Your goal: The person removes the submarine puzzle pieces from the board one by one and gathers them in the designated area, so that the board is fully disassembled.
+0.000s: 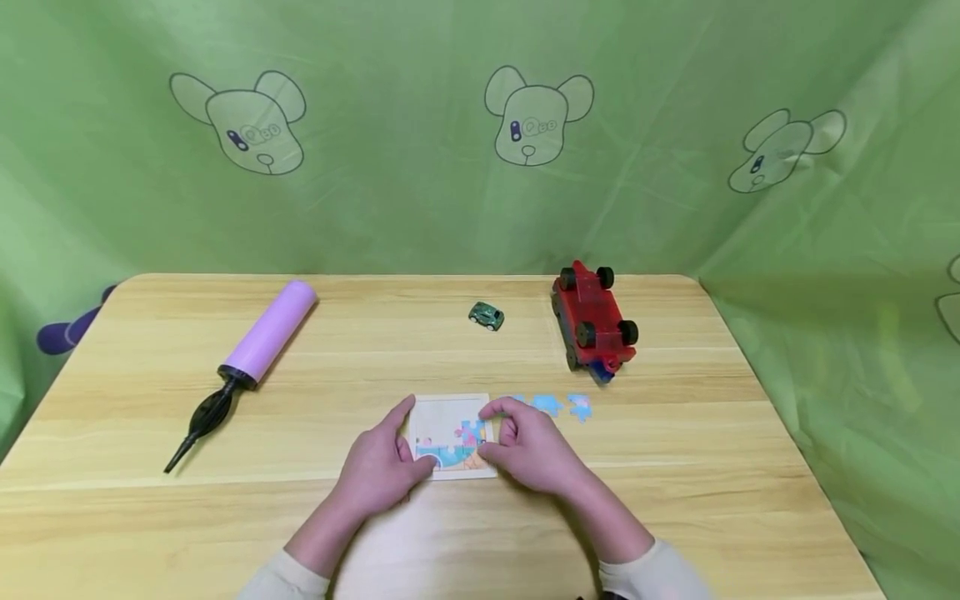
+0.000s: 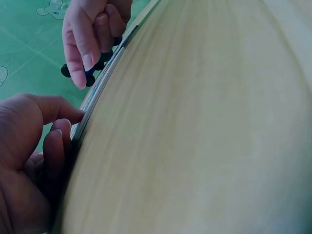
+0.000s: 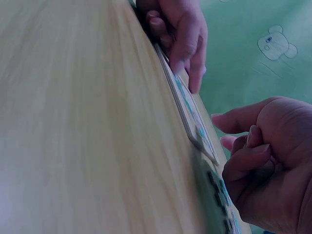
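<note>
On the wooden table [image 1: 675, 500], centre frame, my left hand [image 1: 378, 467] pinches the puzzle board [image 1: 450, 412] edge steady, so my right hand [image 1: 532, 450], fingers curled, can press a piece in.

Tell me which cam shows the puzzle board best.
Head view: the puzzle board lies face up on the table, left hand and right hand at its sides. Both wrist views catch only its thin edge, picture unreadable.

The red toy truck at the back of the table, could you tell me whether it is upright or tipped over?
Tipped over: the red toy truck lies with its black wheels facing up and sideways instead of resting on the table.
</note>
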Available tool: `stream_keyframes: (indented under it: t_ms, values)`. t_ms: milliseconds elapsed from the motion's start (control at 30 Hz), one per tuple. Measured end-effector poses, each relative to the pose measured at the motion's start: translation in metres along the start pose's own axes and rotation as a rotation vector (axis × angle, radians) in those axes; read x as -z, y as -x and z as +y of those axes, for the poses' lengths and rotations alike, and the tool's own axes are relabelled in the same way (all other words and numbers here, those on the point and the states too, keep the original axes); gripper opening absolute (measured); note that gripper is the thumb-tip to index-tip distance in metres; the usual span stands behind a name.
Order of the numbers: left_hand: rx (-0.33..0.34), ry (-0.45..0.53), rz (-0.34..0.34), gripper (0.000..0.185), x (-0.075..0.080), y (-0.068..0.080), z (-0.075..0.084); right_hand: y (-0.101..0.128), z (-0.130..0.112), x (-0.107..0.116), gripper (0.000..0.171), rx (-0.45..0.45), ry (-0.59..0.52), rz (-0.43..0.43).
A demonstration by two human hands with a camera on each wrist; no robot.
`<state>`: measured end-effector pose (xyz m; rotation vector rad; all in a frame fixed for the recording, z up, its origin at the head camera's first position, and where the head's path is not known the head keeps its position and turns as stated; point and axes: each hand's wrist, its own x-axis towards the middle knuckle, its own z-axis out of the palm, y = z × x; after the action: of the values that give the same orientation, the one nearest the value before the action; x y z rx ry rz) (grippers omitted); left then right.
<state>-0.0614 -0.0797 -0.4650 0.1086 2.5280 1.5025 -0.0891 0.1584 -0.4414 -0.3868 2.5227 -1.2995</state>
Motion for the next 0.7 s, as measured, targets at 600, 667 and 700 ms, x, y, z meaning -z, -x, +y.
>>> stream_keyframes:
  t_ms: [600, 667, 700]
  values:
    - [-0.001, -0.009, -0.005, 0.09, 0.001, -0.001, 0.001, -0.01, -0.013, -0.015, 0.033, -0.053, 0.087, -0.019]
    - [0.001, -0.005, -0.005, 0.09, 0.001, -0.001, 0.001, -0.01, -0.015, -0.015, 0.033, -0.056, 0.09, -0.018]
    - [0.004, -0.004, -0.007, 0.091, 0.001, -0.001, 0.001, -0.01, -0.015, -0.015, 0.033, -0.06, 0.093, -0.016]
